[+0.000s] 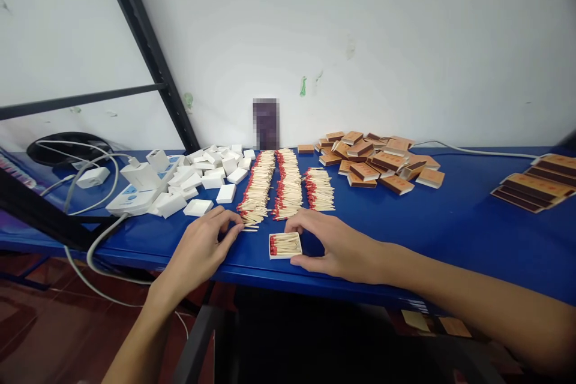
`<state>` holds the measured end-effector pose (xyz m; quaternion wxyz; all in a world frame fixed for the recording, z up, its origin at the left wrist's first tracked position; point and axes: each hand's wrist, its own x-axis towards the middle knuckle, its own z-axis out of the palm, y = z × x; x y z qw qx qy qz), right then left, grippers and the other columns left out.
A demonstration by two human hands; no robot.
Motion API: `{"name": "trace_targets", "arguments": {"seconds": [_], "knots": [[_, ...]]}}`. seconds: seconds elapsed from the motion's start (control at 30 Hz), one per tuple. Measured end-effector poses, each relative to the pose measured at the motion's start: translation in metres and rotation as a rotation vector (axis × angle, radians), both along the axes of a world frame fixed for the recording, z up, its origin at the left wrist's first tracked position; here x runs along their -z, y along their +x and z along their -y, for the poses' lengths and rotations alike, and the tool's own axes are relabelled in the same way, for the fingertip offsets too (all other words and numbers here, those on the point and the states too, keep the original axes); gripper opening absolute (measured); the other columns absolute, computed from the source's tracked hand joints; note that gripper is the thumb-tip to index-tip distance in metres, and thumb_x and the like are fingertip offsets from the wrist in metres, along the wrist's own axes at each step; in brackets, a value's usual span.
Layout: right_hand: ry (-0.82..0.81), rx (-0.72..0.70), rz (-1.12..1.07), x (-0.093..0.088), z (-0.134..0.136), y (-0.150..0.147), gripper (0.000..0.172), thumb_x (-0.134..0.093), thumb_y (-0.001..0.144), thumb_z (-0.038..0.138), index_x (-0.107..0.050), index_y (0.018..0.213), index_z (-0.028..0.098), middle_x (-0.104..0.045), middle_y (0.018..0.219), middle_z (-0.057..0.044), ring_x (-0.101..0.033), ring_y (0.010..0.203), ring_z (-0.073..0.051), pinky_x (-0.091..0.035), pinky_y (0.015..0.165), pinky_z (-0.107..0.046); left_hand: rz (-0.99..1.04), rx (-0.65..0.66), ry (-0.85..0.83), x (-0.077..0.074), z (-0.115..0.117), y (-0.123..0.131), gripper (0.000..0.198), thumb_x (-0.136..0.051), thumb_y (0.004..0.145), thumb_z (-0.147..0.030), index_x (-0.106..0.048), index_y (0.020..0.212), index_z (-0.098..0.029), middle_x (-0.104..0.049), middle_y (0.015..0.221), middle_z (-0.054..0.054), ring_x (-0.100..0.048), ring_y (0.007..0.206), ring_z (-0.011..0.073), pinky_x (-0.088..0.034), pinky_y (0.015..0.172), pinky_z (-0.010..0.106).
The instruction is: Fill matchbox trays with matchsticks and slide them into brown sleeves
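A small white tray filled with red-tipped matches lies near the front edge of the blue table. My right hand curls around its right side, thumb and fingertips touching the tray. My left hand rests left of it, fingers reaching to the near end of the leftmost row of loose matches. Two more match rows lie behind the tray. A heap of empty white trays sits to the left, and a heap of orange matchbox sleeves to the right.
A white power strip with plugs and cables lies at the left, beside a black diagonal frame. Stacked finished matchboxes sit at the far right. A white cable runs along the wall. A blurred dark object stands at the wall.
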<state>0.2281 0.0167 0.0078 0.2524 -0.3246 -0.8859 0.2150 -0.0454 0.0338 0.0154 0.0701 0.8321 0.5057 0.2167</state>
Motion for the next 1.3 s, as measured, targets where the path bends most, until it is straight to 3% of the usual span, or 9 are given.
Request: {"name": "trace_targets", "arguments": {"seconds": [0.33,0.53,0.77,1.0,1.3], "knots": [[-0.012,0.011,-0.007,0.003,0.000,0.000,0.032,-0.068,0.087,0.028,-0.052,0.113,0.023,-0.062,0.111,-0.005,-0.058,0.100,-0.020,-0.048,0.086,-0.034,0.118,0.277,-0.056,0.001,0.021,0.038,0.017,-0.050,0.099,-0.031,-0.064,0.095,-0.022,-0.059,0.084,0.000,-0.054,0.076,0.0145,-0.041,0.070,0.027],[0.000,0.019,0.010,0.002,-0.001,0.000,0.033,-0.068,0.087,0.030,-0.051,0.114,0.022,-0.062,0.112,-0.006,-0.059,0.101,-0.021,-0.049,0.086,-0.035,0.127,0.173,-0.003,0.002,0.011,0.017,0.022,-0.045,0.101,-0.034,-0.063,0.104,-0.023,-0.065,0.097,0.002,-0.059,0.091,0.0176,-0.044,0.082,0.030],[-0.007,0.017,0.010,0.003,-0.001,0.001,0.032,-0.068,0.087,0.029,-0.052,0.113,0.022,-0.062,0.112,-0.006,-0.058,0.100,-0.020,-0.049,0.087,-0.035,-0.024,0.124,-0.012,0.000,0.000,0.000,0.024,-0.048,0.099,-0.037,-0.066,0.107,-0.026,-0.062,0.096,0.003,-0.058,0.093,0.0207,-0.044,0.082,0.033],[-0.004,0.020,0.020,0.002,0.000,0.000,0.032,-0.068,0.087,0.030,-0.052,0.113,0.022,-0.062,0.111,-0.006,-0.059,0.100,-0.021,-0.049,0.086,-0.035,-0.056,0.166,0.007,-0.003,-0.002,0.013,0.022,-0.044,0.100,-0.031,-0.064,0.096,-0.021,-0.061,0.095,0.004,-0.057,0.094,0.0214,-0.044,0.082,0.035],[0.011,0.000,-0.009,0.001,0.001,-0.002,0.030,-0.066,0.087,0.024,-0.051,0.113,0.022,-0.063,0.110,-0.006,-0.059,0.099,-0.020,-0.049,0.085,-0.034,-0.072,0.312,0.046,-0.007,0.025,0.054,0.017,-0.047,0.099,-0.029,-0.062,0.095,-0.021,-0.058,0.092,0.004,-0.055,0.089,0.0205,-0.043,0.076,0.033]]}}
